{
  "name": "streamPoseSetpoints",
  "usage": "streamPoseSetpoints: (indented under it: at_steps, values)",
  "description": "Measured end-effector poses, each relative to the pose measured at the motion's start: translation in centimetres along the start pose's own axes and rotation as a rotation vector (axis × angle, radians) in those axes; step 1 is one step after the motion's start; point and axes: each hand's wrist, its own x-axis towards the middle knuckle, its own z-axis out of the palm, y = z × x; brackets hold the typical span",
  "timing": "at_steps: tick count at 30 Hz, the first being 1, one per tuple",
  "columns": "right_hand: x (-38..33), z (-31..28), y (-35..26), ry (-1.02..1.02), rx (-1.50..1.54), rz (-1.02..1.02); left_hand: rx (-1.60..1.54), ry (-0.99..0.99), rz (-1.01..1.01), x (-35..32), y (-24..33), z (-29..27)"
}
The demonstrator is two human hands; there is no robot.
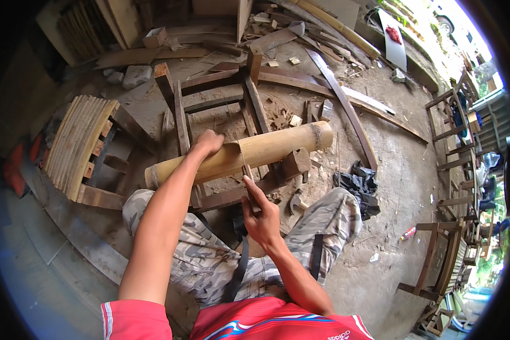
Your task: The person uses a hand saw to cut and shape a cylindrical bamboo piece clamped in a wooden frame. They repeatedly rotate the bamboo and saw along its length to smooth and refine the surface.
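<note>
A thick length of bamboo [283, 139] lies slantwise across an upturned wooden frame [182, 127] in front of my knees. My left hand [208, 144] is closed on the top of the bamboo, left of a dark notch cut in it. In my right hand [259, 214] is the handle of a saw [247, 170], gripped with the index finger stretched along it. Its thin blade, seen nearly edge-on, crosses the bamboo at the notch. The right end of the bamboo is near a squared wooden leg [296, 163] of the frame.
A hammer [296, 201] and a black plastic bag [359, 190] lie on the floor by my right knee. A slatted stool [80, 148] stands at left. Long planks [345, 102], offcuts and stones [136, 76] lie farther off. Wooden chair frames [436, 258] line the right side.
</note>
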Motion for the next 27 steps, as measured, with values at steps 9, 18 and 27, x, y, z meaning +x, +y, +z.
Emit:
streamPoseSetpoints:
  at_steps: [9, 18, 27]
  values:
    - [-2.3, 3.0, 2.6, 0.118, -0.069, -0.128, -0.028, 0.027, -0.055, -1.0, 0.5, -0.4]
    - [-3.3, 2.7, 4.2, 0.192, -0.123, -0.147, -0.125, 0.047, -0.005, -2.2, 0.7, -0.2]
    - [-1.9, 2.1, 3.7, 0.088, -0.027, -0.094, -0.005, 0.236, -0.054, -1.9, 0.2, -0.3]
